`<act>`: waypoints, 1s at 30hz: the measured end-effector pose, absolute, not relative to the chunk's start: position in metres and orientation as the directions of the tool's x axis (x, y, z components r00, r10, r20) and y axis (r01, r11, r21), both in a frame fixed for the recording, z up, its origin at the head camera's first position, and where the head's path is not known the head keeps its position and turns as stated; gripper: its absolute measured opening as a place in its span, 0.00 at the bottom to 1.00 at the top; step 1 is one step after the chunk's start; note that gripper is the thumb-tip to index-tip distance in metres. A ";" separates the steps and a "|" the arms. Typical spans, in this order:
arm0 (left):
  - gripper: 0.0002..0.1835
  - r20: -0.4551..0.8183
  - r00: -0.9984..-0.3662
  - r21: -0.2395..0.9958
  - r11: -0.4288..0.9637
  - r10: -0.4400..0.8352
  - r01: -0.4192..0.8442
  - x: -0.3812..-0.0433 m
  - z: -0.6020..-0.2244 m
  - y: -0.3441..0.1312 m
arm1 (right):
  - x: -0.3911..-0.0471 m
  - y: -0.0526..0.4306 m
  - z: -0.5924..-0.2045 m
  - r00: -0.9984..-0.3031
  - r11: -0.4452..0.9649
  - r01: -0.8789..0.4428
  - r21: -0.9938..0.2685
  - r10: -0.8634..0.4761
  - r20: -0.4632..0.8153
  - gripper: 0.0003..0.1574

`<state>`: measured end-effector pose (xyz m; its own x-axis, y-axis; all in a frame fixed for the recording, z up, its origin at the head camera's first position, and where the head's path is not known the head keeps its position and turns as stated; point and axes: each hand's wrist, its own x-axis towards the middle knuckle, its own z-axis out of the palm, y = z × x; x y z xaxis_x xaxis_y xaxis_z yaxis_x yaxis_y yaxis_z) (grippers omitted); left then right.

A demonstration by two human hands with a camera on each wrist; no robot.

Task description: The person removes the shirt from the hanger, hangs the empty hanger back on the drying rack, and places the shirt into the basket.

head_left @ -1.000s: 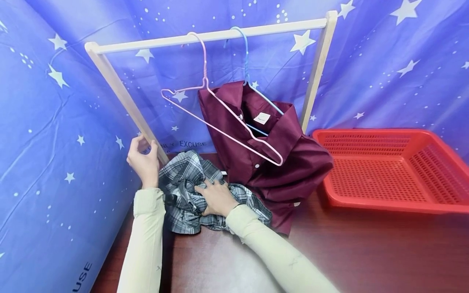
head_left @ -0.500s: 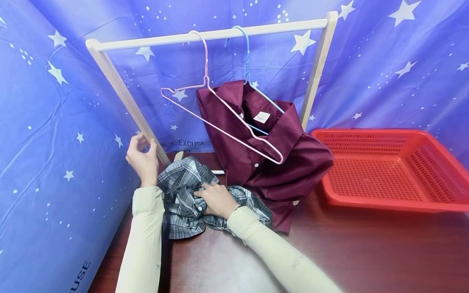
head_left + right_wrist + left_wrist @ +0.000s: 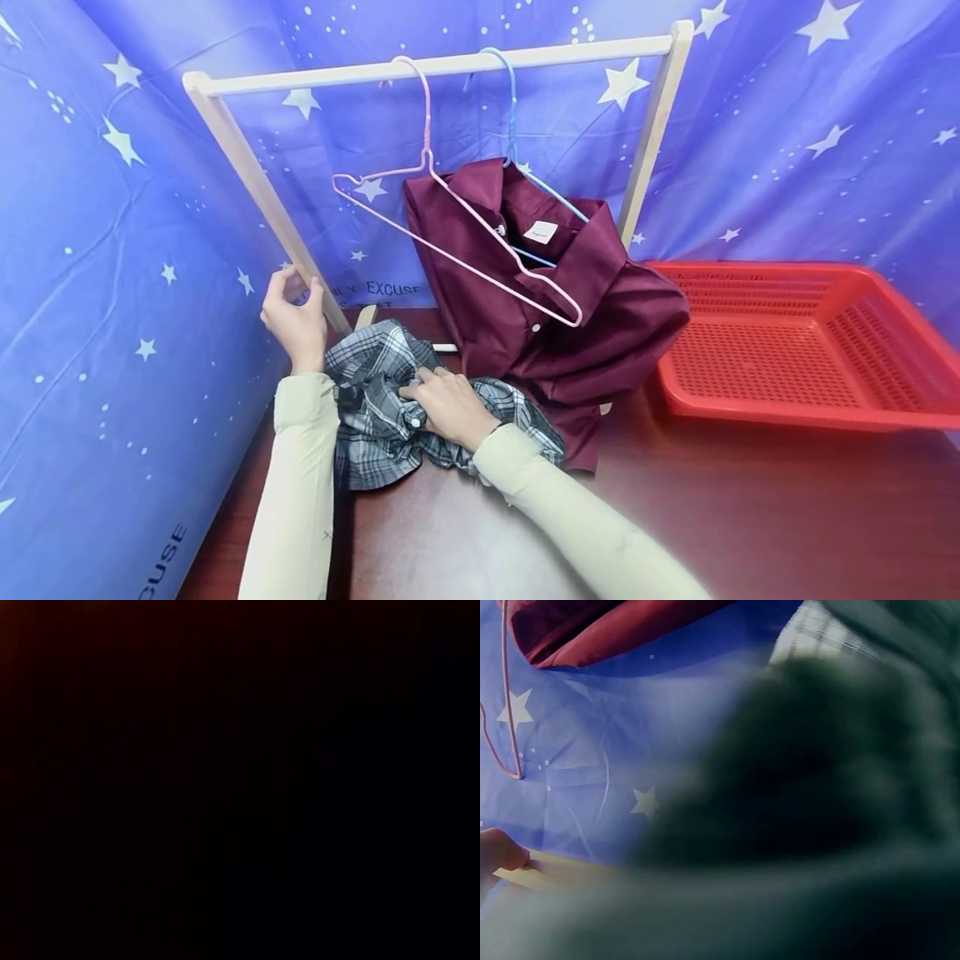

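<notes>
1. Plaid shirt (image 3: 375, 417) is lying crumpled on the table (image 3: 675, 517), its long axis running left to right as I am viewing it
2. Right hand (image 3: 453, 408), the nearer one, is resting on its middle, fingers gripping a fold
3. Left hand (image 3: 297, 321) is pinching the left wooden post (image 3: 257, 183), just beyond the shirt's far-left edge
4. Pink hanger (image 3: 427, 125) is hanging bare, above and farther than the shirt

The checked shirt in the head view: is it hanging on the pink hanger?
No, the checked shirt is bunched under the right hand, and the pink hanger hangs bare from the wooden bar.
</notes>
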<state>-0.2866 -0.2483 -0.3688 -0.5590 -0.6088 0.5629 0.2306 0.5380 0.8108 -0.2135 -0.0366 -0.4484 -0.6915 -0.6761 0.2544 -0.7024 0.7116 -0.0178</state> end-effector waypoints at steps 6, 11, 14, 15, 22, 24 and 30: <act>0.13 0.553 -0.581 0.812 0.541 -0.598 0.217 -0.285 -0.363 -0.253 | -0.206 -0.032 -0.427 -0.658 0.705 -0.708 0.033 -0.676 0.332 0.38; 0.12 0.536 -0.612 0.818 0.536 -0.581 0.208 -0.283 -0.362 -0.256 | -0.197 -0.029 -0.413 -0.625 0.698 -0.710 0.092 -0.684 0.376 0.38; 0.12 0.529 -0.623 0.822 0.531 -0.577 0.207 -0.283 -0.361 -0.255 | -0.193 -0.026 -0.407 -0.604 0.693 -0.710 0.124 -0.690 0.398 0.38; 0.12 0.529 -0.623 0.822 0.530 -0.577 0.207 -0.283 -0.361 -0.255 | -0.192 -0.025 -0.405 -0.595 0.691 -0.711 0.135 -0.692 0.409 0.37; 0.12 0.532 -0.615 0.821 0.532 -0.582 0.207 -0.282 -0.359 -0.254 | -0.182 -0.018 -0.380 -0.538 0.681 -0.713 0.165 -0.683 0.494 0.34; 0.12 0.524 -0.617 0.826 0.528 -0.588 0.199 -0.282 -0.359 -0.253 | -0.178 -0.015 -0.373 -0.526 0.676 -0.718 0.167 -0.683 0.507 0.34; 0.13 0.512 -0.625 0.833 0.518 -0.589 0.195 -0.282 -0.357 -0.252 | -0.170 -0.003 -0.358 -0.505 0.668 -0.725 0.166 -0.681 0.531 0.34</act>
<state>-0.2820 -0.2521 -0.3573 -0.6253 -0.5885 0.5125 0.1950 0.5180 0.8329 -0.1704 -0.0028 -0.3577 -0.5047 -0.6807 0.5310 -0.7255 0.6678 0.1664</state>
